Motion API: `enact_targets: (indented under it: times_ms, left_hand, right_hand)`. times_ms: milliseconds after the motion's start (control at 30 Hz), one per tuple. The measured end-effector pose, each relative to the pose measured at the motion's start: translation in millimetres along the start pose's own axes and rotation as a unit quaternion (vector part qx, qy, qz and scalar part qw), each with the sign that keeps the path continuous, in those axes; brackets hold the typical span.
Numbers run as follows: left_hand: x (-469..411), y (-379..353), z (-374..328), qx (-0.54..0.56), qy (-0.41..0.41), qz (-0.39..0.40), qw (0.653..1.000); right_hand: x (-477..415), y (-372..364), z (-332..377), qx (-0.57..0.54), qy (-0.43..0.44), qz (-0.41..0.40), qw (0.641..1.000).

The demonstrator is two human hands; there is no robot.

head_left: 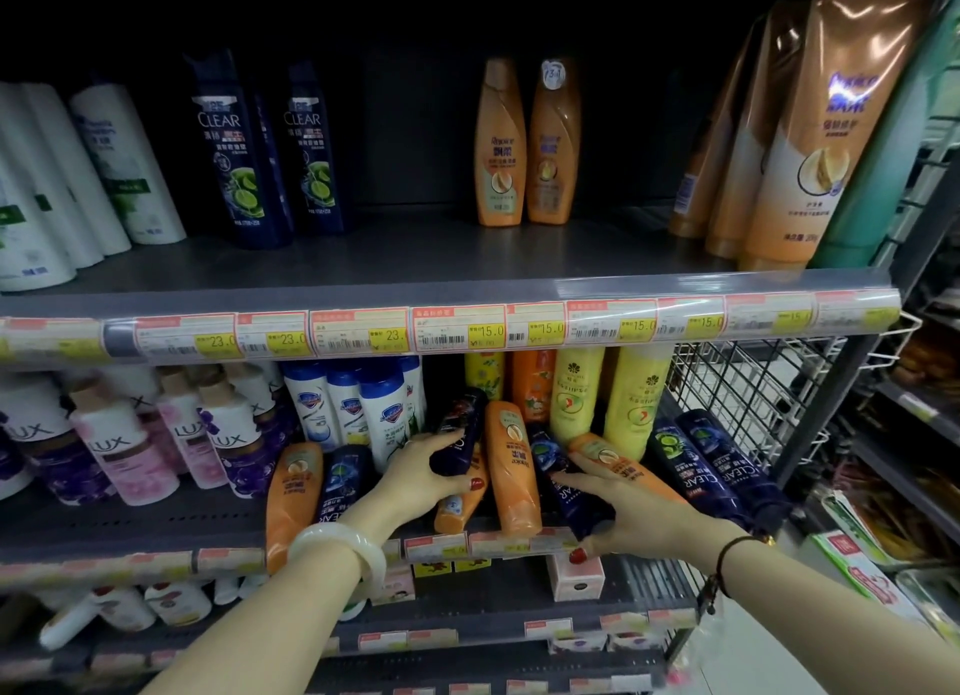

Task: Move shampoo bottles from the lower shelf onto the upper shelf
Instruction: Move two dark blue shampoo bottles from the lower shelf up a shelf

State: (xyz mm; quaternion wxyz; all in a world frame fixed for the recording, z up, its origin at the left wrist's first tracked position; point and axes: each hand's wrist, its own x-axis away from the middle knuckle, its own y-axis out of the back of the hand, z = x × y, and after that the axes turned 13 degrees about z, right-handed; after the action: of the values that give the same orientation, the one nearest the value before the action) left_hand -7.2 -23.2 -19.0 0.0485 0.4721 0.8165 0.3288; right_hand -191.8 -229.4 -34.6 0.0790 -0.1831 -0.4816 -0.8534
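Both forearms reach forward to the grey metal lower table (130,528). The left hand (415,473), with a white bangle (337,544) on its wrist, has its fingers curled around a tilted dark navy plastic shampoo bottle (460,437). The right hand (639,512), palm down, clamps fingers and thumb on a lying dark blue shampoo bottle (548,458) among orange bottles (511,466), near the front edge.

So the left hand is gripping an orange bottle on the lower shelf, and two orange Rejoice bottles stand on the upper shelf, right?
Not quite: in the head view the left hand grips a dark navy bottle, not an orange one, on the lower shelf. Two orange Rejoice bottles do stand on the upper shelf.
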Motion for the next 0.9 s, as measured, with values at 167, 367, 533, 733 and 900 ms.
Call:
enact_targets:
  times_ms: [167,367,533,733,900]
  left_hand:
    - [-0.4,-3.0,-2.4,0.058,-0.008,-0.008,0.998]
    - [-0.5,-1.2,-15.3,0.087,-0.018,-0.021,0.996]
    - [0.7,2.2,-24.5,0.109,-0.024,-0.027,0.993]
    - [-1.3,-6.0,-35.8,0.122,-0.013,-0.08,0.989]
    - [-1.8,-9.5,-39.4,0.118,-0.014,-0.104,0.987]
  right_hand:
    - [-0.2,-3.6,1.7,-0.055,0.003,-0.051,0.997]
    - [-2.8,-6.2,20.9,-0.142,0.046,-0.14,0.979]
    - [-1.9,11.9,32.7,-0.237,0.088,-0.225,0.941]
    - [-8.3,14.4,38.7,-0.324,0.076,-0.286,0.899]
    - [-14.3,12.3,44.9,-0.333,0.057,-0.359,0.87]
